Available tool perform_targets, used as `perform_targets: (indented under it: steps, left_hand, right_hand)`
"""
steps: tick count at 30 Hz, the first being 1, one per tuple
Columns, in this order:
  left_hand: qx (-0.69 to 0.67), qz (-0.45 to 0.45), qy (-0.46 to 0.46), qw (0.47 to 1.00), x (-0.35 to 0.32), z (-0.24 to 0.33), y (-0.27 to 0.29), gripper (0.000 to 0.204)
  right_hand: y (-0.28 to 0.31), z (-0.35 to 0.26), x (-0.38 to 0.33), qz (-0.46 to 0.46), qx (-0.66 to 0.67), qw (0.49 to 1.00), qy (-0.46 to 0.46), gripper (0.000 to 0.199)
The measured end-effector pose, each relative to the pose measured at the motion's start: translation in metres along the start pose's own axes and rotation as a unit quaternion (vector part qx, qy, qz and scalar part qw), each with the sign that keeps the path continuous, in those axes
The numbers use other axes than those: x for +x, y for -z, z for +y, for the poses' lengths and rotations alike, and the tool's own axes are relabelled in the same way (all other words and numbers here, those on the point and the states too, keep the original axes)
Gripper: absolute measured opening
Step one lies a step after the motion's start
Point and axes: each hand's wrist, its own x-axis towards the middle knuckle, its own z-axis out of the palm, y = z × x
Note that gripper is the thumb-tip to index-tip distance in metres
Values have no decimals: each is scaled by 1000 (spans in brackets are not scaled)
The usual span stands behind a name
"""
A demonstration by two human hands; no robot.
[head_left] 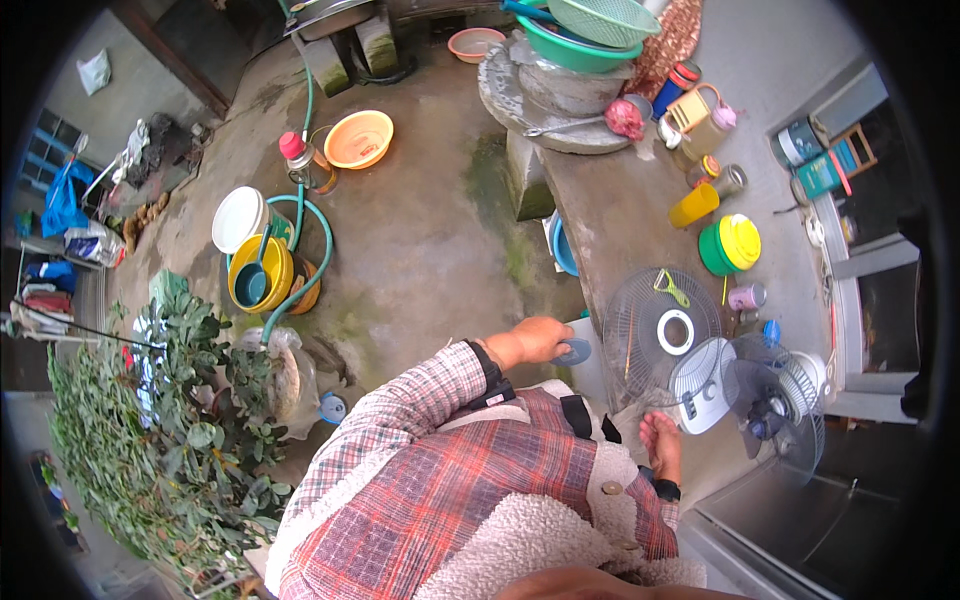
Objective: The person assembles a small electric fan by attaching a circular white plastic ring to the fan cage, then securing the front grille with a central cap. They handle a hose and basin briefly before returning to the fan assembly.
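My left hand (535,341) is closed on a small blue-grey rounded piece (573,352), whose exact kind I cannot make out. Lower right, by the table's near edge, my right hand (661,443) has its fingers curled; whatever lies in them is hidden. A dark wire fan guard (637,330) with a white ring at its centre lies flat on the table, and a green-handled peeler (671,289) rests on it. Beside my right hand is a white fan base (703,383). Further right, translucent fan blades (765,408) sit before another fan guard (812,405).
Along the wall stand a green tub with yellow lid (738,244), a yellow cup (693,206) and several jars. A stone mill (570,105) carries basins. On the floor are an orange basin (358,139), buckets (262,270) and a green hose (328,250). Leafy plants (160,420) fill the left.
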Motion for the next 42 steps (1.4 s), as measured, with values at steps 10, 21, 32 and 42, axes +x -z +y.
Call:
perform_targets:
  steps: [10,21,32,42]
  left_hand:
    - [-35,57,22,998,-3,-35,8,21]
    - [-43,87,50,994,-22,-75,18,22]
    - [-59,175,342,921,-161,-209,19,24]
    - [-147,201,518,818,-286,-395,56,25]
  right_hand:
    - [9,-7,26,26,-30,999,-27,24]
    - [-40,-28,30,4,-40,999,-29,25]
    - [-179,-53,77,-185,-142,970,-67,18]
    - [-398,-101,143,-163,-304,937,-52,15]
